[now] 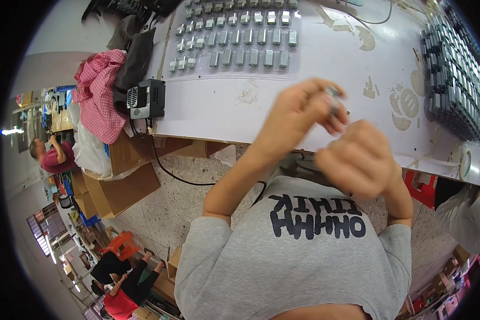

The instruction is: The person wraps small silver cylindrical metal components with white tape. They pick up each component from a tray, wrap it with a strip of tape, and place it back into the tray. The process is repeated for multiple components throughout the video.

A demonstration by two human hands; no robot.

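Note:
Over the front part of the white table, my left hand [306, 106] pinches a small silver metal part [334, 96] that looks like a little motor. Just to its right and nearer my body, my right hand [359, 159] is closed like a fist and a little blurred. Whatever its fingers may hold is hidden from this view. Beyond my hands, a clear plastic tray [197, 68] carries rows of similar silver parts [248, 37].
At the right stand stacked trays [456, 80] of metal parts, with a tape roll [465, 164] near the table edge. On the left sit a small black device [147, 99] with a cable and a red checked cloth [102, 90]. Cardboard boxes [122, 186] and other people are farther left.

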